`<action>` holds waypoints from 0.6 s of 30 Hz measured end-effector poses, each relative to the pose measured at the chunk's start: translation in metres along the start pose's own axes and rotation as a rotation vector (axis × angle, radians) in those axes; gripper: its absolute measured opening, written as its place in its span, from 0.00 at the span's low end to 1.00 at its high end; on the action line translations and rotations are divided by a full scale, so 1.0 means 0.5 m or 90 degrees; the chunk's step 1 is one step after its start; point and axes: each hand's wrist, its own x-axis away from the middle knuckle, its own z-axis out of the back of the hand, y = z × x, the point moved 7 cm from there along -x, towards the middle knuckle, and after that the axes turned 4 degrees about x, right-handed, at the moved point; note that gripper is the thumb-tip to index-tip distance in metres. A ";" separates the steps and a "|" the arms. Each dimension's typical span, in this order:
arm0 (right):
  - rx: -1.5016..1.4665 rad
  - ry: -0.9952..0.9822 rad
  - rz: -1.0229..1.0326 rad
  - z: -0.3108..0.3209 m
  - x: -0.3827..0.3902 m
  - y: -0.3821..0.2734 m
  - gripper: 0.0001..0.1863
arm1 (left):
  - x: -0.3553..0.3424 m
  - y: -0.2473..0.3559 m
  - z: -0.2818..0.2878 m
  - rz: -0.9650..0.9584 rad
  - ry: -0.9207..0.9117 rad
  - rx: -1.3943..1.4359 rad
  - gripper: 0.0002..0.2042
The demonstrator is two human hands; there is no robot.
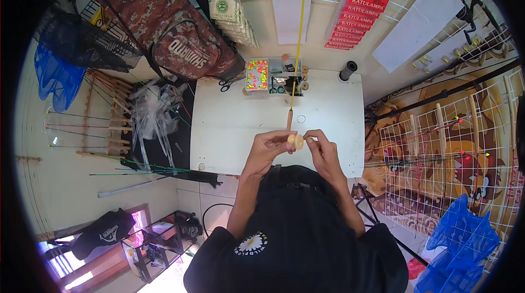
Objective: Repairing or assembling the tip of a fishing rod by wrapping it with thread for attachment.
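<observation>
My left hand is closed around a small pale wooden spool close to the table's front edge. Just right of the spool, my right hand has its thumb and fingertips pinched together; anything between them is too fine to make out. A thin yellow fishing rod with a brown wooden handle points away from me across the white table. The handle's near end meets my left fingers, and whether the spool is fixed to it I cannot tell.
At the table's back stands a divided box with bright floats. Scissors and a dark cylinder flank it. A camouflage rod bag leans at the back left, clear plastic bags lie left, and a wire rack stands right.
</observation>
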 end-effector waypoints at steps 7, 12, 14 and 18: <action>0.164 -0.089 -0.013 -0.032 0.014 0.015 0.05 | -0.008 -0.041 0.031 -0.052 0.166 0.074 0.15; 0.209 -0.137 0.066 -0.042 0.025 -0.020 0.04 | -0.013 -0.029 0.045 -0.130 0.198 -0.265 0.17; 0.185 -0.119 0.108 -0.030 0.019 -0.045 0.04 | -0.012 -0.027 0.052 -0.135 0.198 -0.308 0.18; 0.125 -0.141 0.084 -0.009 0.016 -0.084 0.06 | -0.005 -0.027 0.077 -0.160 0.245 -0.280 0.18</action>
